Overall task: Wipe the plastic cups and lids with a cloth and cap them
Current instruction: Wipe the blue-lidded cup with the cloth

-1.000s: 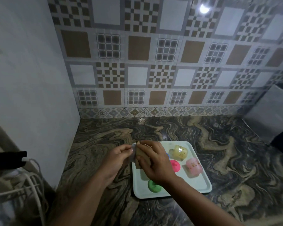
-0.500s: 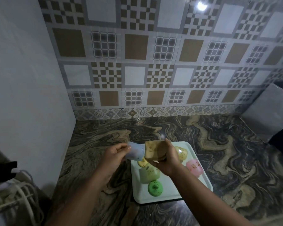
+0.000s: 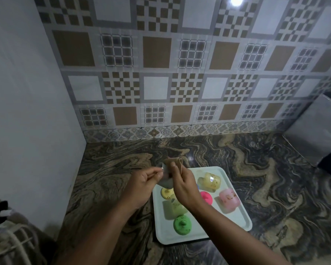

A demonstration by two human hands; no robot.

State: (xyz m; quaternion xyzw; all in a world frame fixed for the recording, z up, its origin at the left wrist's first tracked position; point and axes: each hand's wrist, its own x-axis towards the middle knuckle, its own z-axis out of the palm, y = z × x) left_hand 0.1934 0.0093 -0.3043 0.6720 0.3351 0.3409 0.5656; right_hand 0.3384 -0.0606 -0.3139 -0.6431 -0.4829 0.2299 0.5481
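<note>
- Left hand [image 3: 141,185] pinches a pale blue cup [image 3: 165,179], its long axis running towards the right hand.
- Right hand [image 3: 183,185] clutches the cloth [image 3: 175,163] against the cup's far end, above the tray [image 3: 235,213].

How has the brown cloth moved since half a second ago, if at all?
Yes. The brown cloth in the right hand now sits beyond the white tray's far edge, over the marble counter; earlier it overlapped the tray.

Dim, soft-focused wide-angle view with bowed edges; a lamp's glare spot [image 3: 236,0] shines on the glossy tiled wall [image 3: 180,73].
</note>
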